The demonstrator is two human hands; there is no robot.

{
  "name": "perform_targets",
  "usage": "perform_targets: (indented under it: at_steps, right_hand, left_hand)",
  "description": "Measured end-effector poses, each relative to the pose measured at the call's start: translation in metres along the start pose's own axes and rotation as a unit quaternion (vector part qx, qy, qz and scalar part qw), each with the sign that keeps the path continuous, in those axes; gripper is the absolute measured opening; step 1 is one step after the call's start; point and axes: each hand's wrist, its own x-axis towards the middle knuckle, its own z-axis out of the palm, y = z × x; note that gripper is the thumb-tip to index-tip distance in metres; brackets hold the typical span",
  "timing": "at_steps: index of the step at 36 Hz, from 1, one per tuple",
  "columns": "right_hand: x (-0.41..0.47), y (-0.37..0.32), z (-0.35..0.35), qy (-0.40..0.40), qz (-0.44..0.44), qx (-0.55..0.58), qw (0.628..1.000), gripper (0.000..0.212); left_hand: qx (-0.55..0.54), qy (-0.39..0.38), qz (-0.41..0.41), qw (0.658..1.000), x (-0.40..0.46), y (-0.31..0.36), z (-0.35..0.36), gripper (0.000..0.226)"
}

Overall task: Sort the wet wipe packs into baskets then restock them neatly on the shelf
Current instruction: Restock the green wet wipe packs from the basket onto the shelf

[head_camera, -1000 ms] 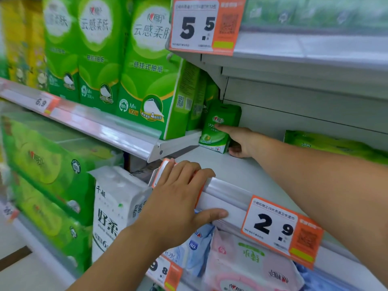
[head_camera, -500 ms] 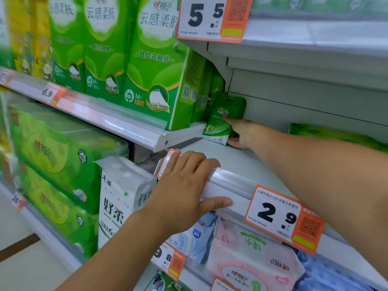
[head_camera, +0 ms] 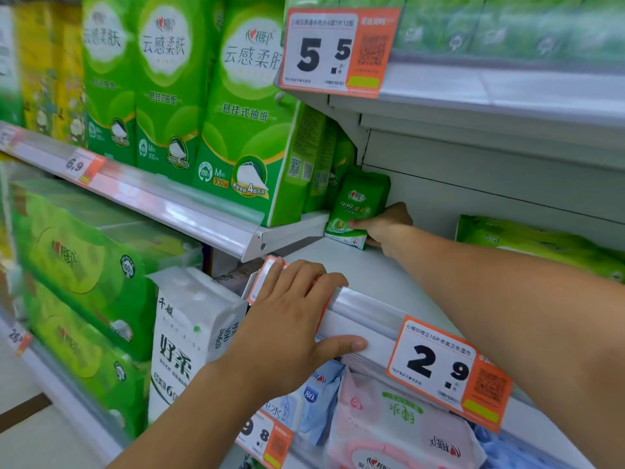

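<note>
A small green wet wipe pack (head_camera: pixel 360 204) stands upright at the back left corner of the white shelf (head_camera: pixel 378 275), against the back wall. My right hand (head_camera: pixel 384 226) reaches deep into the shelf and grips the pack at its lower right, thumb across its front. My left hand (head_camera: pixel 294 319) rests on the shelf's front rail, fingers over the top and thumb along the rail's face. More green wipe packs (head_camera: pixel 537 242) lie flat at the shelf's right.
Tall green tissue packs (head_camera: pixel 243 130) fill the neighbouring shelf on the left. Price tags 5.5 (head_camera: pixel 334 52) and 2.9 (head_camera: pixel 446 370) hang on the rails. Below are pink (head_camera: pixel 395 424) and blue (head_camera: pixel 314 397) wipe packs and a white tissue bag (head_camera: pixel 189 336).
The camera has shifted a little closer and lower. My right hand has stood the green pack more upright against the back wall. My left hand stays on the rail.
</note>
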Motion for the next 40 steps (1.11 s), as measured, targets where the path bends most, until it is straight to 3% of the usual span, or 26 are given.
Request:
perform_targets:
  at_steps: [3,5,12,20,27,35,40]
  right_hand:
    - [-0.017,-0.003,-0.004,-0.068,0.048,0.040,0.996,0.057]
    - [-0.020,-0.002,-0.008,-0.061,0.044,0.011,0.997,0.048]
    - [-0.025,-0.003,-0.016,-0.045,0.043,-0.010,0.998,0.050]
    - [-0.023,-0.009,-0.009,-0.048,0.048,0.042,0.997,0.063]
    - [-0.019,-0.013,-0.008,-0.077,0.086,0.093,0.989,0.058]
    - [-0.025,-0.014,-0.014,-0.114,0.143,0.075,0.980,0.051]
    - [-0.029,-0.017,-0.008,-0.111,0.121,0.077,0.983,0.055]
  left_hand:
    - [-0.003,-0.004,-0.001,1.000,0.000,0.000,0.000,0.066]
    - [-0.005,-0.005,-0.003,1.000,0.000,0.000,0.000,0.065]
    - [-0.006,-0.009,-0.006,1.000,0.000,0.001,-0.001,0.065]
    - [-0.005,-0.008,-0.006,1.000,0.000,0.002,-0.002,0.066]
    - [-0.005,-0.006,-0.005,1.000,0.000,0.001,-0.001,0.066]
    - [-0.005,0.000,-0.002,1.000,0.000,0.001,0.000,0.066]
    - [-0.007,-0.005,-0.004,1.000,0.000,0.001,-0.001,0.066]
